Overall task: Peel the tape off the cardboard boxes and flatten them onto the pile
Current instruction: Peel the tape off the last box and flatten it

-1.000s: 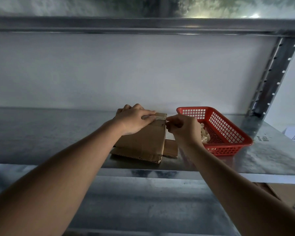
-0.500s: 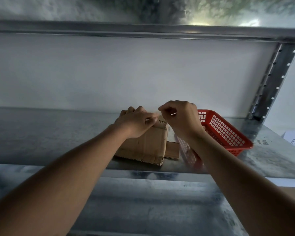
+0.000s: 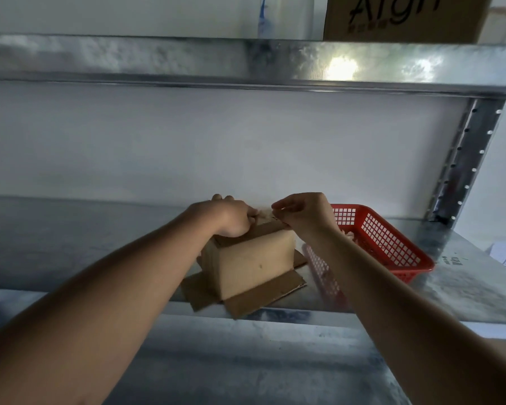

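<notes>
Head view: your left hand (image 3: 234, 219) grips the box (image 3: 254, 258); right hand (image 3: 303, 213) pinches tape (image 3: 265, 213). Peel on, steadily.

A red plastic lattice basket (image 3: 386, 244) sits on the galvanised metal shelf (image 3: 70, 229) just right of the grip, a printed brown carton (image 3: 406, 19) standing high above it.

"Algn" on upper box (image 3: 406, 19)
</notes>
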Demonstrator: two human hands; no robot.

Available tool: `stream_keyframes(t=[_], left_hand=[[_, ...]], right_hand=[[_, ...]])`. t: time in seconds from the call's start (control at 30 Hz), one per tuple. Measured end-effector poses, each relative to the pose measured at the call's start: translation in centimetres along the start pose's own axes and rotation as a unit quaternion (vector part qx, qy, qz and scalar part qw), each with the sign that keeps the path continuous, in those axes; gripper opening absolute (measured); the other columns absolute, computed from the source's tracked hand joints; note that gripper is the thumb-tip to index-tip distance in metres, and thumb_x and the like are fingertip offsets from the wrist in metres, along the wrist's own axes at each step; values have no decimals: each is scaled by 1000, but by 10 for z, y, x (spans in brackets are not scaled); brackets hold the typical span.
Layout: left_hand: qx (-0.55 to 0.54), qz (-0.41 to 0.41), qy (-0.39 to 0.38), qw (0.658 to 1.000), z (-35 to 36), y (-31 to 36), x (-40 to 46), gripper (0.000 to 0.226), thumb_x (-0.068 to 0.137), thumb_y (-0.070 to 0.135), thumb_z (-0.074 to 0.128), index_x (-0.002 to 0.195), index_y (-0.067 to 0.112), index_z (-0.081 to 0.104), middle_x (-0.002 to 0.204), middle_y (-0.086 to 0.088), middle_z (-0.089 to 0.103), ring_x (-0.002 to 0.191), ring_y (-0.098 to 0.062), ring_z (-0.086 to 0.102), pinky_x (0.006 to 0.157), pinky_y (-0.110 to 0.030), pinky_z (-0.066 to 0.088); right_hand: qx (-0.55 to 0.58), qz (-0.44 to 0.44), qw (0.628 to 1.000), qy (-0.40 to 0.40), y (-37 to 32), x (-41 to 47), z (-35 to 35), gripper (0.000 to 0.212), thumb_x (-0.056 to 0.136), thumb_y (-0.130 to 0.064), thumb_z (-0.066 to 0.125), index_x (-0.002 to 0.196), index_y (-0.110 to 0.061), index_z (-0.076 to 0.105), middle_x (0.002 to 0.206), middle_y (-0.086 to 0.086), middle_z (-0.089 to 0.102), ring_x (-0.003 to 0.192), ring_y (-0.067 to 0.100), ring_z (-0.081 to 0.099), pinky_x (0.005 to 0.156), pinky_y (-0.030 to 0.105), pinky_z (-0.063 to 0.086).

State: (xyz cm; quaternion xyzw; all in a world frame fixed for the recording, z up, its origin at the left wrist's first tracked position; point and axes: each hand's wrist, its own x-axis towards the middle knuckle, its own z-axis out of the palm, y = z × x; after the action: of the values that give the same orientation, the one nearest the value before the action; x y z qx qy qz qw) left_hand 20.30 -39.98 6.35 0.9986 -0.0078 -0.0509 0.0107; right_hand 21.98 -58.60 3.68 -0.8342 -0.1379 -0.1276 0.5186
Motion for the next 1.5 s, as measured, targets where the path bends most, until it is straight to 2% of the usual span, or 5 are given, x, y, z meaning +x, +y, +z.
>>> stream_keyframes(t=[0.6, 0.8, 1.13, 1.37, 1.5], left_hand=[[-187, 2, 114, 976, 14, -20, -17, 28, 105, 33, 59, 126, 20, 72, 127, -7, 68, 102, -22, 68, 72, -26, 52], [-195, 61, 132, 970, 28, -21, -7, 41, 109, 17, 46, 149, 14, 54, 166, -4, 35, 151, -24, 35, 125, -33, 25], [-169, 60, 93, 979, 24, -31, -3, 37, 110, 21, 32, 126, 23, 65, 129, -6, 68, 108, -24, 62, 90, -37, 47], [-233, 127, 117, 957, 31, -16, 1, 30, 110, 18, 40, 110, 23, 70, 103, -5, 67, 95, -21, 67, 91, -53, 54], [-215, 109, 98, 966, 30, -11, 10, 36, 109, 12, 40, 136, 18, 64, 141, -12, 58, 130, -32, 55, 113, -45, 43]], right_hand=[[-306, -101, 943, -79, -20, 6, 22, 18, 98, -32, 69, 102, -18, 79, 96, 3, 74, 76, 16, 62, 58, 26, 46], [-380, -126, 915, -37, -21, 1, 28, 20, 104, -22, 55, 108, -21, 74, 102, 6, 73, 81, 24, 61, 65, 31, 42], [-27, -92, 993, -62, -23, 9, 27, 12, 103, -22, 59, 96, -19, 67, 88, -8, 77, 86, 7, 70, 73, 27, 54], [-37, -73, 996, -34, -6, 18, 21, 27, 96, -25, 73, 122, -31, 65, 87, -1, 76, 79, 8, 71, 50, 4, 42], [-180, -114, 977, -28, 3, 26, 14, 11, 96, -24, 72, 103, -19, 80, 97, 4, 78, 84, 16, 72, 59, 14, 45]])
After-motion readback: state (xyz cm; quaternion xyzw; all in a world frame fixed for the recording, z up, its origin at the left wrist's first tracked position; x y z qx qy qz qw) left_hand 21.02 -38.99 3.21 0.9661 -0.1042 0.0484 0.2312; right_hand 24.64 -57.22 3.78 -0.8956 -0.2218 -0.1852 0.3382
